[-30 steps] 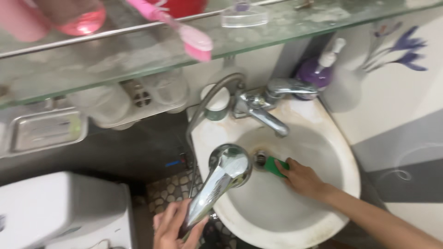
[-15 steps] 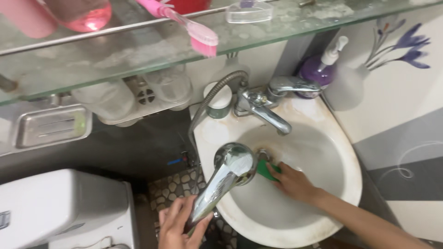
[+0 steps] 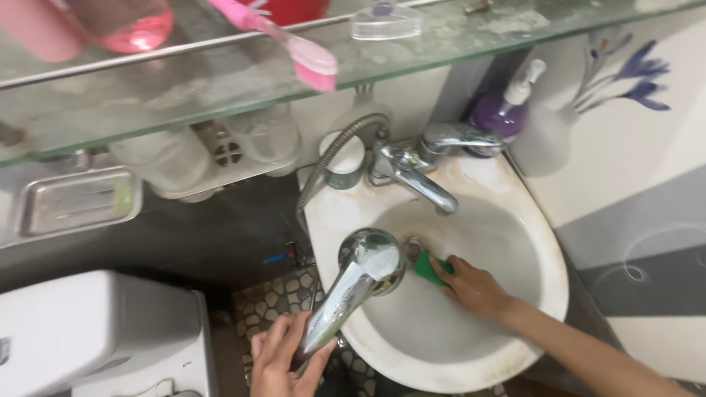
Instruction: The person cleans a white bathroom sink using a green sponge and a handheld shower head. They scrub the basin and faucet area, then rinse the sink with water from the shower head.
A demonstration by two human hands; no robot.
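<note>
- Left hand (image 3: 283, 360): closed around the lower end of a chrome hand shower (image 3: 351, 287), at the bottom edge of the view, just outside the basin rim.
- Hand shower long axis: runs diagonally, from the grip at lower left up to the round head at upper right. The head sits over the left part of the bowl, its face turned toward the drain side.
- Flexible metal hose (image 3: 334, 158): arcs from the tap base up and over to the left, then drops beside the basin.
- Right hand (image 3: 476, 288): fingers pressed down on a green scouring pad (image 3: 429, 266), gripping it against the inner wall of the white wash basin (image 3: 529, 242), touching the drain area just right of the shower head.
- Scouring pad: small, rectangular, long side pointing roughly toward the drain; partly hidden by the fingers.
- Chrome mixer tap (image 3: 415, 173): at the back of the basin, spout pointing down-right over the bowl.
- Purple pump bottle (image 3: 500, 110): rounded body, white pump, at the basin's back right corner; label not legible.
- Small white-lidded jar (image 3: 344, 165): left of the tap.
- Glass shelf (image 3: 220, 81) above: a pink toothbrush (image 3: 294, 48) lying diagonally, bristles at right; a pink bottle at the left end.
- Wall tile (image 3: 632, 73) at right: purple flower motif.
</note>
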